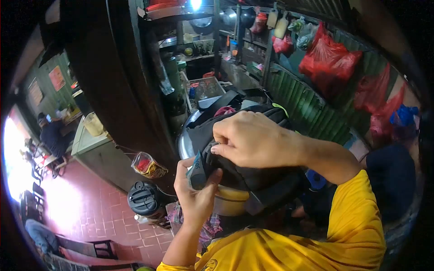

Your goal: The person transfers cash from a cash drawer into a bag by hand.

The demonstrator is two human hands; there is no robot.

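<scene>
Left hand pinched a small, flat, dark-grey lettered piece at the left end of a bulky black fabric bag, whose long axis seemed to run rightward from there; the right hand, nearer the bag's middle, was clenched on its edge, hiding part of it. Left of the bag stood a round black-lidded container; beyond its right side hung a bulging red plastic sack.

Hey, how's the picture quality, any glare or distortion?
Head view: bright opening blown out, glare on the tiled floor; head view: lamp flares; head view: wide-angle curving, black corners; head view: left hand and right hand fairly sharp.
</scene>
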